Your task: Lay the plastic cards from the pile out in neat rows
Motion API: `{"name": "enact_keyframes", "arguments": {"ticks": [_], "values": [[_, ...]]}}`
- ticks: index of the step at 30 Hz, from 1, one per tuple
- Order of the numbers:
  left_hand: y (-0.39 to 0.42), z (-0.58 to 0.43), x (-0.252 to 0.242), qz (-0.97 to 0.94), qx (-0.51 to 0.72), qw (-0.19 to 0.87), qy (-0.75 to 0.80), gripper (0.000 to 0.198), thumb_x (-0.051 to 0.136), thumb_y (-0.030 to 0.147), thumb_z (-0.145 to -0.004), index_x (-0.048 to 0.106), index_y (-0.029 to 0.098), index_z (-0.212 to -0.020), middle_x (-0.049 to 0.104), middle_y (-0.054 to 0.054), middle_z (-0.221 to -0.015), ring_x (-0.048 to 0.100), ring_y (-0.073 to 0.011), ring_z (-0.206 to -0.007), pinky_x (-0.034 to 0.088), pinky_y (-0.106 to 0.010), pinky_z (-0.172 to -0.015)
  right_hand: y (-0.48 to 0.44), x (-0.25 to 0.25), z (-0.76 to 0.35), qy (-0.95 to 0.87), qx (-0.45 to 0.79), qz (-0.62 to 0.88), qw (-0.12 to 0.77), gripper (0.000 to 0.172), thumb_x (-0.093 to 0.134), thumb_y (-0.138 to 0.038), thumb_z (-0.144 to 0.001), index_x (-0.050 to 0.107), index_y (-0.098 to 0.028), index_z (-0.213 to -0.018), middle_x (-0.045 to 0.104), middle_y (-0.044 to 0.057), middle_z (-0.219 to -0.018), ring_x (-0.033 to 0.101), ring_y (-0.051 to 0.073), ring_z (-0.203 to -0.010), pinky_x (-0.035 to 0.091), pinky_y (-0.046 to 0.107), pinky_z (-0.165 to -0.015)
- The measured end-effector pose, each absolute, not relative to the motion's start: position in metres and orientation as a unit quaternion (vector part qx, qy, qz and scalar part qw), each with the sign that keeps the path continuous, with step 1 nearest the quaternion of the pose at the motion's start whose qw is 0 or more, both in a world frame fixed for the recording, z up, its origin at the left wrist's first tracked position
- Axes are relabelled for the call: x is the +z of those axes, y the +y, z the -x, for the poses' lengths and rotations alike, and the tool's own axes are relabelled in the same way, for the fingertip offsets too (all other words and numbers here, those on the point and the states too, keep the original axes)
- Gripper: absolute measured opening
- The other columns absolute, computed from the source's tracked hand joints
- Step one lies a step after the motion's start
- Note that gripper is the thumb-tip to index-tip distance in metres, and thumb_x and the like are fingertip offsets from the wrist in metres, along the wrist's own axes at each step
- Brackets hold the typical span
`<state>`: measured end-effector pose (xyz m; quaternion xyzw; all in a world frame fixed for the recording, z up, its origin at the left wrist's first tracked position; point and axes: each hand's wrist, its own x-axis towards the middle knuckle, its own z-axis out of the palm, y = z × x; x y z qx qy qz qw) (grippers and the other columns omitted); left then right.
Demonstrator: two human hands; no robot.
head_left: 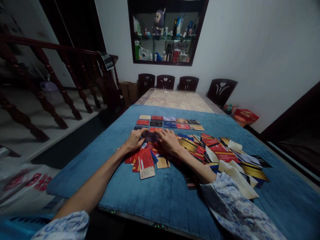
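Between my two hands is a dark card (151, 136), gripped at its left end by my left hand (136, 139) and at its right end by my right hand (169, 140). Beyond it lie rows of cards, among them a red card (142, 122) and a black card (156, 123). One red card (155, 129) and a dark card to its left are partly hidden by the held card and my fingers. Under and in front of my hands is a loose pile of mixed cards, with a red card (145, 158) on top.
A larger heap of cards and papers (220, 150) spreads over the right side of the blue cloth (120, 193). Past the cloth is the bare marble tabletop (175, 98). Chairs (188, 83) line the far end; a plastic bag (27, 183) is at lower left.
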<state>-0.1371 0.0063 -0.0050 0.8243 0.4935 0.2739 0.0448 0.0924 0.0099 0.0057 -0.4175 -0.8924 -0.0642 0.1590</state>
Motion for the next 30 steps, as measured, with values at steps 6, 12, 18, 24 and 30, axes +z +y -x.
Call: {"name": "enact_keyframes", "arguments": {"ticks": [6,12,18,24,30], "values": [[0.004,0.135,-0.002,-0.818,0.282,0.047,0.499,0.051,0.061,0.016,-0.079,0.055,0.019,-0.129,0.070,-0.007,-0.117,0.064,-0.0218,-0.106,0.045,-0.036,-0.101,0.011,0.009,-0.094,-0.888,-0.077,0.428,0.152,0.047,0.050,-0.021,-0.094,0.050,-0.022,-0.141,0.062,0.014,-0.128,0.047,0.029,-0.113,0.038,0.040,-0.090],[0.002,0.134,-0.002,-0.823,0.272,0.038,0.497,0.057,0.063,0.014,-0.077,0.054,0.018,-0.133,0.066,-0.009,-0.126,0.061,-0.0239,-0.112,0.042,-0.040,-0.104,0.010,0.013,-0.095,-0.886,-0.074,0.430,0.156,0.046,0.054,-0.028,-0.093,0.052,-0.023,-0.138,0.061,0.014,-0.123,0.046,0.030,-0.111,0.037,0.039,-0.086],[0.001,0.132,-0.003,-0.827,0.257,0.030,0.499,0.058,0.061,0.013,-0.079,0.051,0.016,-0.136,0.064,-0.012,-0.129,0.059,-0.0271,-0.117,0.038,-0.045,-0.106,0.008,0.018,-0.097,-0.887,-0.068,0.432,0.150,0.047,0.055,-0.036,-0.094,0.052,-0.021,-0.138,0.060,0.016,-0.124,0.046,0.030,-0.112,0.037,0.039,-0.087],[0.004,0.129,-0.008,-0.831,0.255,0.022,0.495,0.058,0.060,0.014,-0.081,0.047,0.017,-0.138,0.061,-0.013,-0.135,0.055,-0.0290,-0.123,0.036,-0.047,-0.108,0.011,0.019,-0.099,-0.888,-0.083,0.434,0.132,0.052,0.060,-0.033,-0.091,0.050,-0.021,-0.140,0.060,0.016,-0.127,0.045,0.031,-0.116,0.037,0.041,-0.089],[0.006,0.124,-0.009,-0.831,0.244,0.006,0.500,0.056,0.061,0.019,-0.084,0.047,0.015,-0.138,0.062,-0.015,-0.130,0.056,-0.0302,-0.119,0.039,-0.047,-0.104,0.012,0.023,-0.102,-0.886,-0.086,0.442,0.112,0.052,0.058,-0.040,-0.093,0.050,-0.021,-0.140,0.060,0.017,-0.128,0.046,0.032,-0.117,0.038,0.041,-0.089]]}}
